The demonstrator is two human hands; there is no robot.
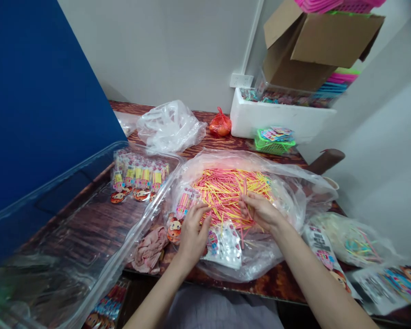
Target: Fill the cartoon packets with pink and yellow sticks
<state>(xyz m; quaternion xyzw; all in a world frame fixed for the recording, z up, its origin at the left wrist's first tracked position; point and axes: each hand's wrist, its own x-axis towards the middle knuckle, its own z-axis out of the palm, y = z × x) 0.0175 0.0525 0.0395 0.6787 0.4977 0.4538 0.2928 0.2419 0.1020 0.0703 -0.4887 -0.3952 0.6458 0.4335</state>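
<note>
A heap of thin pink and yellow sticks (222,192) lies in an opened clear plastic bag (260,269) in front of me. My right hand (260,211) is over the heap's right side, its fingers pinched round a few pink sticks that poke out above and below. At the left edge of the heap is my left hand (193,233), fingers bent and thumb apart, with nothing visible in it. Beside it lies a silver printed packet (226,246). A packet with pink sticks (184,205) and a cartoon face lies just behind the left hand.
A large clear plastic bin (133,242) on the left has several filled packets (142,176) in it. A pink cloth (150,250) lies beside it. Behind are a white plastic bag (173,125), a red net bag (220,124), a green basket (274,145) and a foam box (281,119).
</note>
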